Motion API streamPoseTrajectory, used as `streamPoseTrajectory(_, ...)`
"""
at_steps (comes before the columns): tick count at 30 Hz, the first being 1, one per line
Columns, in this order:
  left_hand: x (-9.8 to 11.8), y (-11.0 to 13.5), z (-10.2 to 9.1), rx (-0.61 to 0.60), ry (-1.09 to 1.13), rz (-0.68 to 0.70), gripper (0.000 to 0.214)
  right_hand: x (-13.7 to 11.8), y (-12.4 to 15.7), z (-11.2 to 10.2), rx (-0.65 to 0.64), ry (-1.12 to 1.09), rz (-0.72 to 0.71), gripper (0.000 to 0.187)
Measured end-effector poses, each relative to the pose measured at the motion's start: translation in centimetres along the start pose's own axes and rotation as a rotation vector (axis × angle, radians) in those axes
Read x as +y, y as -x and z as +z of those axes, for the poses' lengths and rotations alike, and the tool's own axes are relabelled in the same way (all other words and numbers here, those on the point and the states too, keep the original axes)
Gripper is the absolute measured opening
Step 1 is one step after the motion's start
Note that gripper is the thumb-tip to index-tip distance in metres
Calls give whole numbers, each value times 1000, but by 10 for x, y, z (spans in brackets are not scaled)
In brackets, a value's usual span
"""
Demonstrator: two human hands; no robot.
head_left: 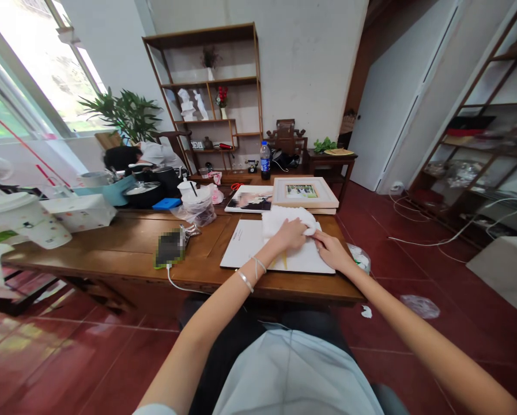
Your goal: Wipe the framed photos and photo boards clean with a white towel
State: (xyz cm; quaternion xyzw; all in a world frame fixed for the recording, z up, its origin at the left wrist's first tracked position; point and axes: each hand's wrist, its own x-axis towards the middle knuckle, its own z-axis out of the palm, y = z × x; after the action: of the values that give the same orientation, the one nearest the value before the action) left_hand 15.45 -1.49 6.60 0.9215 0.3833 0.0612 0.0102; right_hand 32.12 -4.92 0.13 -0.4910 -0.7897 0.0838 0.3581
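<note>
A flat white board or picture [245, 245] lies on the wooden table [124, 248] in front of me. A white cloth [279, 220] rests on its far part. My left hand [289, 235] lies on the cloth with fingers curled, pressing it down. My right hand [331, 249] rests on the board's right edge, fingers closed near the cloth's corner. Bracelets circle my left wrist.
Two framed pictures [304, 193] and a dark photo print [249, 202] lie beyond the board. A phone [170, 248] on a white cable, a plastic bag [196, 208], pots [143, 193], a blue-capped bottle [265, 160], boxes and cups crowd the left. Shelves, cables and litter ring the red floor.
</note>
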Motion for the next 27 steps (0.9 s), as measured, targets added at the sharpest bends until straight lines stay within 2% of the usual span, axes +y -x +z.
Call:
streamPoseTrajectory(3,4,-18,2,12,17,41,31,-5,1,-3,-30,27,-11,38)
streamPoseTrajectory(6,12,-26,4,20,13,35,30,-7,1,-4,-51,62,25,33)
streamPoseTrajectory(11,4,-11,5,20,-32,-46,29,-4,2,-1,-14,31,17,33)
streamPoseTrajectory(15,-26,18,4,21,-74,-132,31,1,3,3,9,1,17,34)
streamPoseTrajectory(23,-109,85,5,48,-119,-323,36,0,3,3,17,-47,38,32)
streamPoseTrajectory(27,-127,104,9,39,-120,-349,36,0,2,4,26,-39,41,32)
